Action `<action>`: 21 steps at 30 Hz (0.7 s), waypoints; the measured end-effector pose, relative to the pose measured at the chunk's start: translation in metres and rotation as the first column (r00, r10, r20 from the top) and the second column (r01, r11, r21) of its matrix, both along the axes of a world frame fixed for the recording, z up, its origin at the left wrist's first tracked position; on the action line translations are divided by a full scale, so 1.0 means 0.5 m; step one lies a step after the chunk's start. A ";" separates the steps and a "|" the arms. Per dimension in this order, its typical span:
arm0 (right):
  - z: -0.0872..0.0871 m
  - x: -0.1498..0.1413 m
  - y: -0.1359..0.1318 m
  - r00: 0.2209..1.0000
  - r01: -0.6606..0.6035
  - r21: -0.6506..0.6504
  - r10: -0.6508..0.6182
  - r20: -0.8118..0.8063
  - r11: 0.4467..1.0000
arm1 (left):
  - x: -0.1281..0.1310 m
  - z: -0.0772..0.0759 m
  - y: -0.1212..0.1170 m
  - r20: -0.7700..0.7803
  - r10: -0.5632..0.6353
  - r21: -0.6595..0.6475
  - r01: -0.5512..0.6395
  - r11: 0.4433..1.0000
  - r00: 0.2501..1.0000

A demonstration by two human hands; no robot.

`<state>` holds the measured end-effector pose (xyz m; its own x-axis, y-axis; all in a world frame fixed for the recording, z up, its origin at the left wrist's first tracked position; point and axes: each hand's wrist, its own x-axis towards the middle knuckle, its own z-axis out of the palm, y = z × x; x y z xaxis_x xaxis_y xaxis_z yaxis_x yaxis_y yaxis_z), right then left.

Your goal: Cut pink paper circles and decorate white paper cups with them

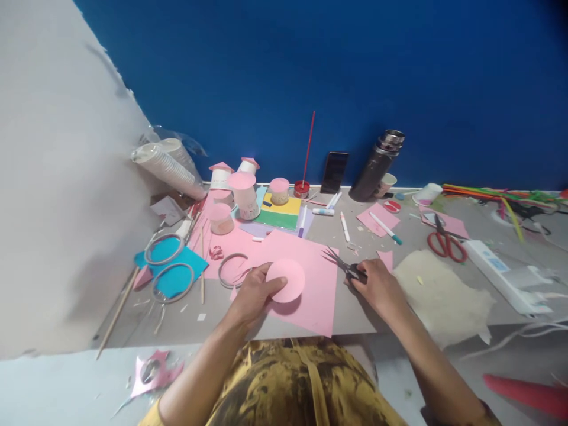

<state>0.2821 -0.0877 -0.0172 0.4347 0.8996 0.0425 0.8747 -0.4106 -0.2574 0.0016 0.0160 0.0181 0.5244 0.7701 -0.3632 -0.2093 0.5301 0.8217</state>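
Observation:
My left hand (260, 291) pinches a round pink paper disc (289, 280) by its left edge, thumb on top. Under the disc a larger pink paper sheet (317, 296) lies at the table's front. On the right, my right hand (375, 283) is closed around the handles of black scissors (344, 264), whose blades point up and left over the sheet's edge and stand apart. A grey hoop (228, 269) rests just left of my left hand. Behind the sheet are several white paper cups with pink tops, one of them a tall stack (244, 195).
At the left lie two hoops on blue paper (197, 263) and stacked paper cups (166, 165). Against the wall stand a phone (334, 172) and a dark flask (377, 165). To the right are red-handled scissors (446, 242), a beige cloth-like piece (437, 290) and a white power strip (501, 272).

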 end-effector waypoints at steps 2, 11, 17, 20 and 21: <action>0.008 0.001 0.003 1.000 -0.017 -0.041 0.016 -0.027 0.999 | 0.001 0.001 0.003 0.005 -0.010 -0.004 0.010 1.000 1.000; 0.051 0.022 0.002 0.953 -0.121 -0.091 0.090 -0.289 0.988 | 0.005 0.016 0.002 0.057 -0.018 -0.042 0.020 0.999 0.998; 0.114 -0.101 0.003 0.795 -0.386 0.461 0.542 -0.273 0.799 | 0.020 0.027 -0.009 0.082 -0.105 -0.038 0.109 0.993 0.991; 0.122 -0.151 0.022 0.685 -0.484 0.572 0.693 -0.223 0.662 | 0.026 0.028 -0.020 0.088 -0.145 0.002 0.145 0.989 0.986; 0.120 -0.159 0.028 0.669 -0.490 0.589 0.710 -0.219 0.643 | 0.025 0.027 -0.023 0.074 -0.152 0.028 0.151 0.988 0.986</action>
